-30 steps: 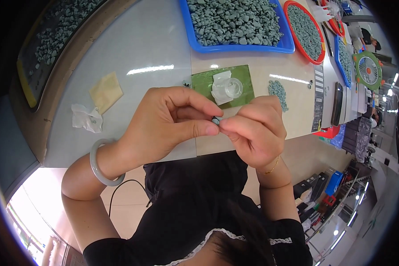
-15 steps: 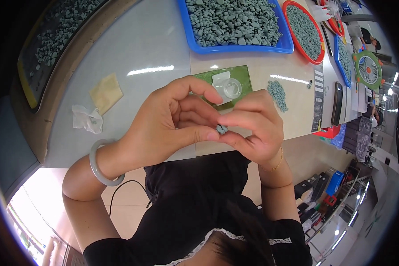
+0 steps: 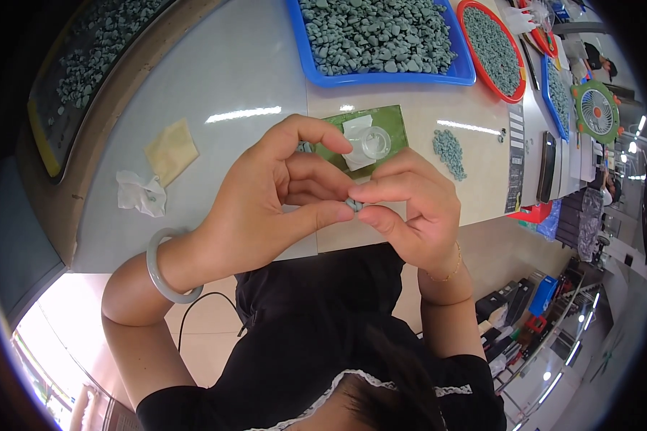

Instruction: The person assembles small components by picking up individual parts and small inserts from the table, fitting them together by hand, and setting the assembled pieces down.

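Small blue-grey stone [image 3: 354, 205] is pinched at the fingertips of both hands, over the table's near edge; whether it is one piece or two pressed together I cannot tell. My left hand [image 3: 259, 190] holds it with the thumb and a fingertip, its index finger raised and curved. From the right, my right hand [image 3: 420, 205] grips it between thumb and index finger. Just beyond my fingers lies a green mat [image 3: 393, 121] with a white paper piece [image 3: 355, 127] and a round clear plastic dish [image 3: 376, 143]. A few stones [image 3: 305, 146] show behind my left index finger.
Blue tray [image 3: 381, 80] and red round tray [image 3: 470, 65] of stones stand at the back. A small stone pile [image 3: 449, 152] lies to the right. Yellow cloth [image 3: 171, 151] and crumpled tissue [image 3: 140, 194] lie left. A green fan [image 3: 597, 113] stands far right.
Both hands have shifted slightly, and the stone between the fingertips has turned and moved a little left and up. My left index finger has lifted, uncovering a few stones behind it.
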A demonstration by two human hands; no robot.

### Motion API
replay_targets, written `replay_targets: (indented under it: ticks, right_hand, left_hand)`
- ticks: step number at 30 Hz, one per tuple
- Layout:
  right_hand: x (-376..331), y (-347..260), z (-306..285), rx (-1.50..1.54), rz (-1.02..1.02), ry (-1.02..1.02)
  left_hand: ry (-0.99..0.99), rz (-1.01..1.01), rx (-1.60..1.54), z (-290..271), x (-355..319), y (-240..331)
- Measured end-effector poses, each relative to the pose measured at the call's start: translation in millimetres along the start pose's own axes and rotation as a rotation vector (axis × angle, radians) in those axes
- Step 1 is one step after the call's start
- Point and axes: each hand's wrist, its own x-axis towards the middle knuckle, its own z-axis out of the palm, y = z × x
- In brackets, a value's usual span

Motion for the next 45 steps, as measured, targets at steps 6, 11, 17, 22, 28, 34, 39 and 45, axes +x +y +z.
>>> replay_targets:
  ticks: [6, 11, 17, 22, 28, 34, 39, 45]
  right_hand:
    - [-1.3, -5.7, -3.3, -0.099, 0.026, 0.000]
    - [0.3, 2.4, -26.1, -0.070, -0.117, -0.086]
    - [41.6, 13.4, -75.5, -0.340, -0.120, 0.123]
    - [63.5, 39.3, -107.3, -0.512, -0.034, 0.398]
    - [40.5, 9.5, -99.6, -0.561, 0.046, 0.380]
    - [-9.0, -19.6, -98.2, -0.731, 0.364, 0.233]
    - [-11.6, -1.4, -86.8, -0.674, 0.368, 0.181]
    - [12.0, 21.2, -71.2, -0.541, 0.277, 0.256]
  left_hand:
    - [0.000, 0.077, 0.188, 9.7, 2.8, 1.0]
    - [0.007, -0.010, -0.006, 21.5, 10.6, 3.3]
    - [0.299, 0.204, 0.199, 12.1, 29.9, 21.7]
    - [0.264, 0.206, 0.963, 1.6, 33.4, 34.6]
    - [0.211, 0.288, 1.218, 12.9, 4.9, 32.0]
    - [0.179, 0.303, 1.228, -0.9, -0.9, 35.2]
    - [0.163, 0.274, 1.189, -13.5, 7.8, 42.3]
    - [0.198, 0.207, 1.078, -33.7, 14.2, 52.2]
